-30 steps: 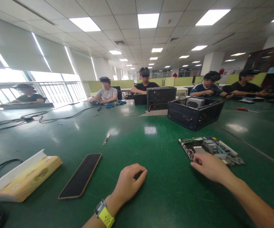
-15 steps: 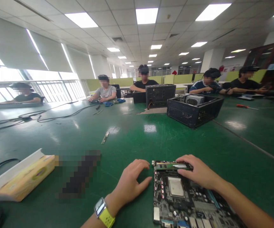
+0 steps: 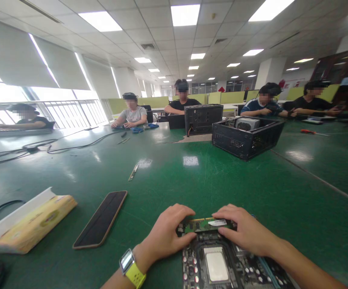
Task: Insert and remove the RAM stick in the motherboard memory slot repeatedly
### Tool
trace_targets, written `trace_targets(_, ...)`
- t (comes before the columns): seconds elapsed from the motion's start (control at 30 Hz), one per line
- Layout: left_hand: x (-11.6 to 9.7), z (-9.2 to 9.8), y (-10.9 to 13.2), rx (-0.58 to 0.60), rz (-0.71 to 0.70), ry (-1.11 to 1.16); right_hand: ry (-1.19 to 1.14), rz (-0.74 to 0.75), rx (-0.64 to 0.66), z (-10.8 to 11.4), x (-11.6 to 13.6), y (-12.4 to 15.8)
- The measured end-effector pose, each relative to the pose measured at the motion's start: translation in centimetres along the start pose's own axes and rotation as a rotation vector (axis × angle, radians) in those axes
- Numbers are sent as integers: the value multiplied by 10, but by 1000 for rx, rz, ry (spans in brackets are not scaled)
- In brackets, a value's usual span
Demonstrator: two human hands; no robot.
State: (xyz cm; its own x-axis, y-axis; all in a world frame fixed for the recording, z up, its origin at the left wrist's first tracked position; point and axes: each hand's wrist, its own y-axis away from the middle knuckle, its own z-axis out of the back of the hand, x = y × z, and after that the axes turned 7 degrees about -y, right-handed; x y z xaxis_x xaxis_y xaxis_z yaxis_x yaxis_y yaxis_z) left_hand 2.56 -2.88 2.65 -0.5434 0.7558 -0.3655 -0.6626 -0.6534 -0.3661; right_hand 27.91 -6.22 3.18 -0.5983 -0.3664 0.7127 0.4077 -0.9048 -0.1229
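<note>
Left hand [image 3: 168, 228] and right hand [image 3: 248, 229] pinch a green memory stick [image 3: 202, 226], lower centre! The motherboard [image 3: 239, 273] meets the bottom edge.

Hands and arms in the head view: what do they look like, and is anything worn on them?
Both the left hand and the right hand are ungloved, and no sleeves show. The left wrist wears a watch with a rectangular, silvery case and a bright yellow-green strap dotted with holes. No watch shows on the right wrist.

2 bare hands [image 3: 169, 230], square watch case [image 3: 127, 261], perforated lime strap [image 3: 134, 273]
</note>
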Motion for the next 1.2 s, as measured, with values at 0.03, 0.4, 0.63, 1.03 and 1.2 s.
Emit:
trace_targets(0.03, 0, 0, 0, 16, -4, -1, 3, 15, 10, 0, -1, 0)
trace_targets(0.4, 11, -11, 4, -130, 22, 38, -81, 64, -79, 1, -8, -3)
trace_targets(0.63, 11, -11, 4, -124, 3, 50, -52, 23, -88, 3, -5, -2)
trace_targets(1.03, 10, -10, 6, -104, 17, 46, -69, 36, -108, 2, -9, -3)
trace_targets(1.2, 11, -11, 6, -91, 13, 46, -61, 44, -131, 4, -8, -2)
